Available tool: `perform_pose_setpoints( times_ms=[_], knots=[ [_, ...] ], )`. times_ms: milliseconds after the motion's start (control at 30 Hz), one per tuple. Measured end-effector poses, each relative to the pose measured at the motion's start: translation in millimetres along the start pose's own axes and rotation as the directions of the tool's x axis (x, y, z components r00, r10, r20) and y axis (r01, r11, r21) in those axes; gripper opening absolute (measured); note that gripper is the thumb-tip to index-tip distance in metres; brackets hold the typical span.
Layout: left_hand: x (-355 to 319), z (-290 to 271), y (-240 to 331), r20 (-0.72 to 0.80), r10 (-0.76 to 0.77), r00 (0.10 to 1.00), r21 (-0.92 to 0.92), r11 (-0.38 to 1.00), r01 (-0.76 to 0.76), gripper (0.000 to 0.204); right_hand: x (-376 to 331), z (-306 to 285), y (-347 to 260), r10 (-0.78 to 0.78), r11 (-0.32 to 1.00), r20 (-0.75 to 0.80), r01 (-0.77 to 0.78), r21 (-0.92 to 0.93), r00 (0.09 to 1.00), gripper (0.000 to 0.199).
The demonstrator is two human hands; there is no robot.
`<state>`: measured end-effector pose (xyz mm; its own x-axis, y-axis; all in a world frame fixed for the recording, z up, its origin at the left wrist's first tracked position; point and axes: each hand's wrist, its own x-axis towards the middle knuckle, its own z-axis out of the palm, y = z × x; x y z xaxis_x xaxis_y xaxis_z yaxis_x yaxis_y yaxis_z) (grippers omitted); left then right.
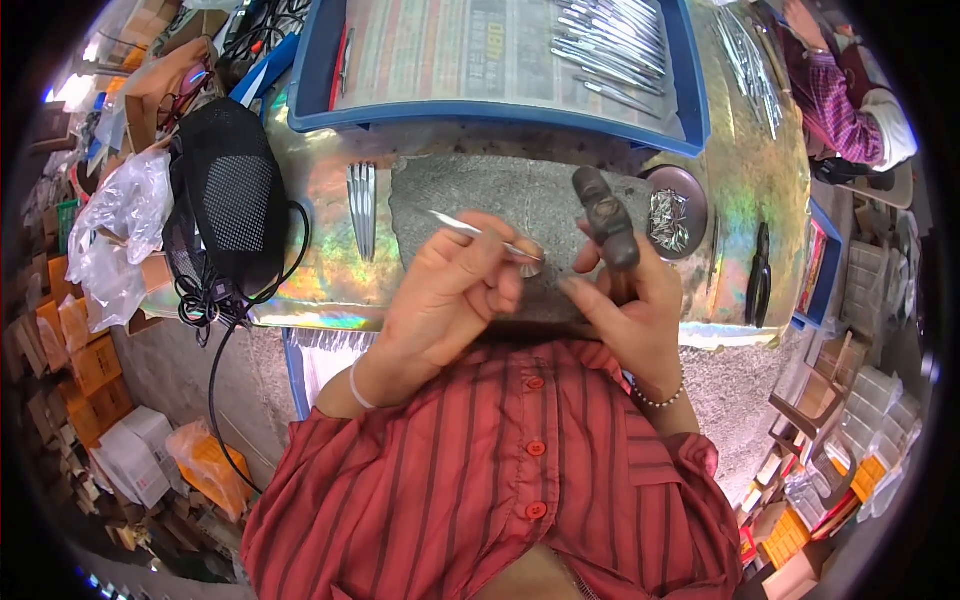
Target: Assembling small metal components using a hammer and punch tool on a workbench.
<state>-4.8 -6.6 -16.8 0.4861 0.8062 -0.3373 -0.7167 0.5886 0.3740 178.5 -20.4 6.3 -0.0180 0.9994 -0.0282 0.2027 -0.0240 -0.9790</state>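
Lying far left: clear plastic bags (pixel 125 215) beside a black mesh pouch (pixel 228 195), its black cable (pixel 215 330) trailing off the bench edge.
Bench: iridescent sheet (pixel 310 270) with a grey stone slab (pixel 470 195) at its middle.
Loose stock: three metal blades (pixel 362 205) just left of the slab.
Left hand (pixel 450 295): fingers pinched together on a thin metal tool (pixel 480 233), its tip resting on the slab.
Right hand (pixel 625 305): closed round the handle of a dark hammer (pixel 605 218), head raised over the slab.
Behind: blue tray (pixel 320 70) holding rows of metal tools (pixel 610 45).
Right: round dish of small metal bits (pixel 672 215); black pliers (pixel 760 275) near the bench edge.
Far right: another person's sleeve (pixel 840 110).
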Motion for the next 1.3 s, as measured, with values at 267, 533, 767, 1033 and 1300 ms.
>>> perform_pose_setpoints(
  times_ms=[267,533,767,1033,1300],
  knots=[
    [-6.0,-19.7,5.4,-0.01,0.267,0.964,0.34,0.907,-0.248,0.01,7.6,9.3,14.7,-0.145,0.916,0.213,0.212,-0.34,0.966,0.036],
    [-5.5,-15.1,-1.7,0.043,0.256,0.966,0.785,0.589,-0.191,0.006,-3.7,-0.9,20.2,0.232,0.973,0.11,-0.232,-0.012,0.967,0.029],
    [-2.6,-13.0,-4.5,0.142,0.307,0.941,0.909,0.336,-0.247,0.007,-14.0,-13.0,33.1,0.213,0.972,0.122,-0.197,-0.131,0.969,0.025],
    [0.5,-9.7,-10.7,0.147,0.401,0.904,0.911,0.3,-0.282,0.007,-14.1,-13.7,31.0,0.206,0.975,0.109,-0.195,-0.104,0.972,0.023],
    [-0.1,-7.8,-13.5,0.135,0.404,0.905,0.921,0.286,-0.266,0.004,-14.1,-12.6,31.8,0.19,0.978,0.101,-0.179,-0.111,0.977,0.022]
  ],
)
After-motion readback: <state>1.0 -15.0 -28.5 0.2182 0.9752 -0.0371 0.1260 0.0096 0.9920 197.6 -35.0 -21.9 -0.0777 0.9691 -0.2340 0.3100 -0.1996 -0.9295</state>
